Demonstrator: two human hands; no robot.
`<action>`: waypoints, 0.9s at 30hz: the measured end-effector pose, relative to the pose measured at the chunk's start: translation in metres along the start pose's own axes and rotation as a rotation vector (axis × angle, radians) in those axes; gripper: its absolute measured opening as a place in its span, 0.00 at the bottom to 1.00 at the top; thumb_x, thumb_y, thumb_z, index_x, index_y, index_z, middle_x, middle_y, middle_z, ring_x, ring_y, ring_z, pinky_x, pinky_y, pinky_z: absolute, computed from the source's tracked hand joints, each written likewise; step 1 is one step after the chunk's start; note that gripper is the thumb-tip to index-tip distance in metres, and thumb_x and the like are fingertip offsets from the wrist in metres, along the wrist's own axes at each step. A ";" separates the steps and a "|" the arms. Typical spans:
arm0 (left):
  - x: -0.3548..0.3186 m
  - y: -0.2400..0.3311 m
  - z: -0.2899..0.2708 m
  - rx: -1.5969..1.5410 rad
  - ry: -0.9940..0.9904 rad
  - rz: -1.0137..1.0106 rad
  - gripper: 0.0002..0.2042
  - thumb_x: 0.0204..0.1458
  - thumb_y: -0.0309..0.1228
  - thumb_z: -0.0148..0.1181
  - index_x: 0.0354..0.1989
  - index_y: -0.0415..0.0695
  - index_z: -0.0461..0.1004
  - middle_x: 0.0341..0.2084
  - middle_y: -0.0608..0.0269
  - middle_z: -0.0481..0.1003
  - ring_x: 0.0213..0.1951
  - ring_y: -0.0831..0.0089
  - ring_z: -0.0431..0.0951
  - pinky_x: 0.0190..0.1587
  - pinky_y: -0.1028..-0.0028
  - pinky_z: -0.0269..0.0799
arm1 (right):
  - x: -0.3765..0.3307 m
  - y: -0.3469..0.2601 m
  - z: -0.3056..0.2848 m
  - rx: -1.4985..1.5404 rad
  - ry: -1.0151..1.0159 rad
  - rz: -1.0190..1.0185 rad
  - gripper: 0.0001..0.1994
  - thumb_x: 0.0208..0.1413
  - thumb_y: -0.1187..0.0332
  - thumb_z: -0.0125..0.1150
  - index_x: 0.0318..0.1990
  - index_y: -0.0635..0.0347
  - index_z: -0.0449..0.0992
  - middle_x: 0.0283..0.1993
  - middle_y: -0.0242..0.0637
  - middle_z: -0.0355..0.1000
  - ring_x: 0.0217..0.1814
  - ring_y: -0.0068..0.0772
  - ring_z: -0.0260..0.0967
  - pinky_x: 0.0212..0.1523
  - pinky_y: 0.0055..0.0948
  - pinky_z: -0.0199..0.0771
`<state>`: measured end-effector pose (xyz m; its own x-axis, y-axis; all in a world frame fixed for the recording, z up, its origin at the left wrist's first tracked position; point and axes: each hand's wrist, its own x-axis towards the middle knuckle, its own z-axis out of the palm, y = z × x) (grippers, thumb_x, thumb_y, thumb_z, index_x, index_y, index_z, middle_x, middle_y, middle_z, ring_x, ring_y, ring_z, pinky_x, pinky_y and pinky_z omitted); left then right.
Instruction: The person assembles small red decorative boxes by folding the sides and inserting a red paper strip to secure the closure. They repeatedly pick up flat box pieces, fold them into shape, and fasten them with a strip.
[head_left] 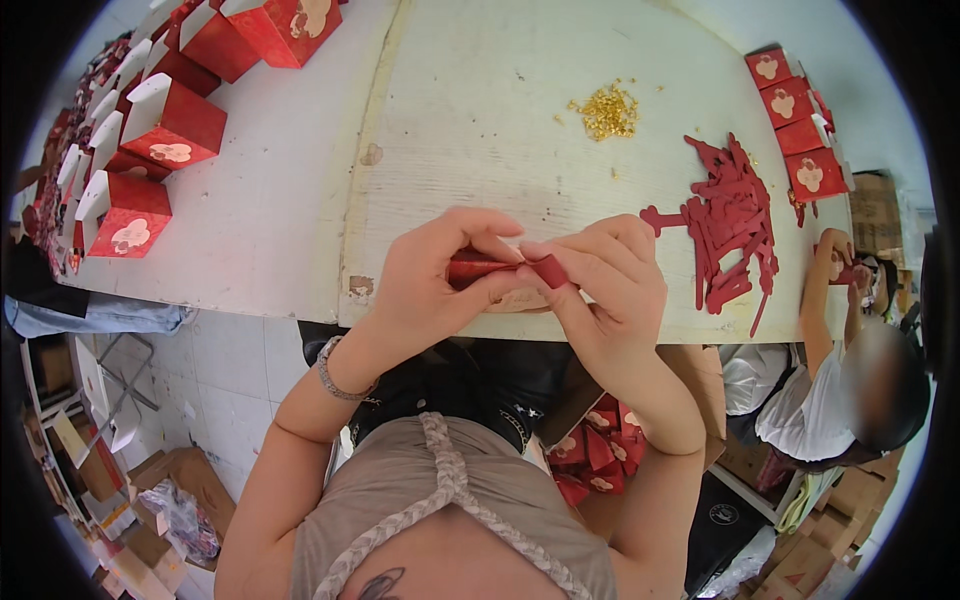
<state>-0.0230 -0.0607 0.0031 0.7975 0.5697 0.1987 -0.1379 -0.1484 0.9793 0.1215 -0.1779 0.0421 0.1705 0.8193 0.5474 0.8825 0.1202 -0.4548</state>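
Note:
At the table's near edge, in front of my body, both hands are closed on red pieces. My left hand (pixel 432 268) grips a small red box (pixel 478 267), mostly hidden by the fingers. Against its right end, my right hand (pixel 612 282) pinches a dark red strip (pixel 547 271) between thumb and fingers. The two hands nearly meet there, and the left thumb touches the strip's side. Whether the strip is joined to the box cannot be made out. To the right lies a heap of matching dark red strips (pixel 738 215). Beyond the hands is a small pile of gold fasteners (pixel 610 112).
Open-topped red boxes (pixel 175 130) stand in rows along the left of the white table (pixel 455 140). More red boxes (pixel 815 172) stand at the far right. Below the table edge, a cardboard carton (pixel 695 385) stands by several red boxes (pixel 605 440). Another person (pixel 815 400) works at the right.

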 end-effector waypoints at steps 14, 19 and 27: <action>-0.003 0.006 0.006 0.146 0.079 0.037 0.20 0.45 0.19 0.64 0.49 0.42 0.68 0.32 0.59 0.79 0.35 0.74 0.80 0.39 0.76 0.77 | -0.014 -0.002 0.014 0.335 0.086 0.162 0.12 0.44 0.75 0.65 0.39 0.59 0.78 0.34 0.34 0.74 0.36 0.38 0.68 0.39 0.33 0.69; -0.015 -0.018 0.001 0.255 0.152 0.184 0.19 0.44 0.14 0.61 0.46 0.40 0.69 0.27 0.62 0.76 0.27 0.80 0.75 0.31 0.81 0.71 | -0.009 0.005 0.015 0.292 0.145 -0.090 0.12 0.40 0.78 0.66 0.36 0.59 0.79 0.27 0.33 0.70 0.33 0.39 0.66 0.35 0.31 0.69; -0.007 -0.018 -0.008 0.227 -0.025 0.044 0.24 0.45 0.17 0.64 0.52 0.39 0.66 0.30 0.67 0.71 0.33 0.81 0.71 0.37 0.80 0.69 | -0.029 0.000 0.021 0.487 0.211 0.084 0.10 0.45 0.79 0.63 0.36 0.57 0.79 0.30 0.35 0.70 0.33 0.36 0.68 0.33 0.28 0.69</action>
<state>-0.0310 -0.0557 -0.0156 0.8084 0.5386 0.2373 -0.0395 -0.3526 0.9349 0.1075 -0.1904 0.0114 0.3605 0.7130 0.6014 0.5645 0.3464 -0.7492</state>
